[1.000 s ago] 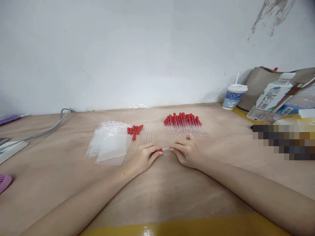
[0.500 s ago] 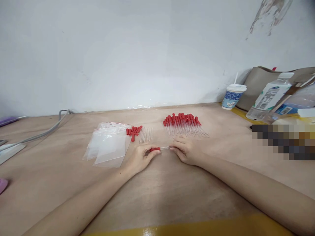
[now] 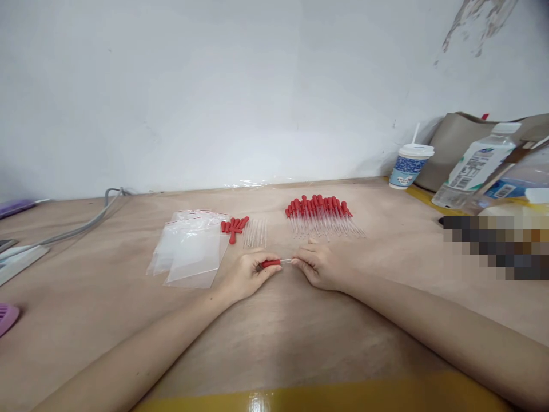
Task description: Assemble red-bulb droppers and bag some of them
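My left hand is closed on a red rubber dropper bulb, which lies sideways between thumb and fingers. From the bulb's open end a thin glass dropper tube runs to my right hand, whose fingertips pinch its other end. Tube and bulb meet end to end; how deep the tube sits inside cannot be seen. Beyond my left hand lie several loose red bulbs beside a row of bare glass tubes. Past my right hand, several droppers with red bulbs lie side by side.
Clear zip bags lie overlapped on the left. A grey cable and a pink object are farther left. At the right back stand a paper cup, a tilted plastic bottle and a grey bag.
My right hand has moved slightly left toward the bulb, and less of the glass tube shows between my hands. The camera view has shifted a little.
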Demonstrator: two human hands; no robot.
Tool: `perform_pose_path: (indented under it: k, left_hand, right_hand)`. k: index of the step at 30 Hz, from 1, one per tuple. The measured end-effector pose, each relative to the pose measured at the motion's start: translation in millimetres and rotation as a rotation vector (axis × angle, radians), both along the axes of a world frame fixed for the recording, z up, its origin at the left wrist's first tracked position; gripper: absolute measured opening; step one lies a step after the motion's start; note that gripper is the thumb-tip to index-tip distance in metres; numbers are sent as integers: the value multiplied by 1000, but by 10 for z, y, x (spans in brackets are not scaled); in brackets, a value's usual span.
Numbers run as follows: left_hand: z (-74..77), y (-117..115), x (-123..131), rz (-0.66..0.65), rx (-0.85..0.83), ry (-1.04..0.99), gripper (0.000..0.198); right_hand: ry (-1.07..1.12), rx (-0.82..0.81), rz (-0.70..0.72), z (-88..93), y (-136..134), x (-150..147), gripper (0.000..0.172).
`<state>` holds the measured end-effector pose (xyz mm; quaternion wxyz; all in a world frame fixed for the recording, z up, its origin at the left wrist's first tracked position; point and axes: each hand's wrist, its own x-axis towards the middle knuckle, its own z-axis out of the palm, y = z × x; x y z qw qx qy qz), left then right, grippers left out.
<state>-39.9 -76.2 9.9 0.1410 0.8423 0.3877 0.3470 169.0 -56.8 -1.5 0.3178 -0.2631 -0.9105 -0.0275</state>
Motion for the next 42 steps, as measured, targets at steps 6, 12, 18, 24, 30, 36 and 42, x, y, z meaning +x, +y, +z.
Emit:
perform_pose_path:
  k: [6, 12, 18, 24, 30, 36, 42]
  left_hand:
    - [-6, -3, -2, -20, 23, 6, 11]
    - [41, -2, 9, -12, 106, 60, 11]
    - [17, 10, -27, 38, 117, 79, 29]
    - [34, -20, -48, -77, 64, 174, 24]
    - [22, 0, -46, -121, 66, 180, 25]
    - [38, -4, -52, -124, 56, 176, 25]
    - [34, 0, -52, -126, 53, 169, 25]
  right_hand:
    - [-22, -122, -16, 10, -7, -46, 34]
    - [-71, -216, -76, 52, -47, -73, 32]
    - [-107, -167, -141, 246, -85, 55, 17]
    - [162, -470, -448, 397, 231, 267, 13]
    - [292, -492, -825, 398, 695, 124, 29]
    - [244, -491, -981, 274, 939, -29, 33]
    - [209, -327, -898, 203, 828, -94, 35]
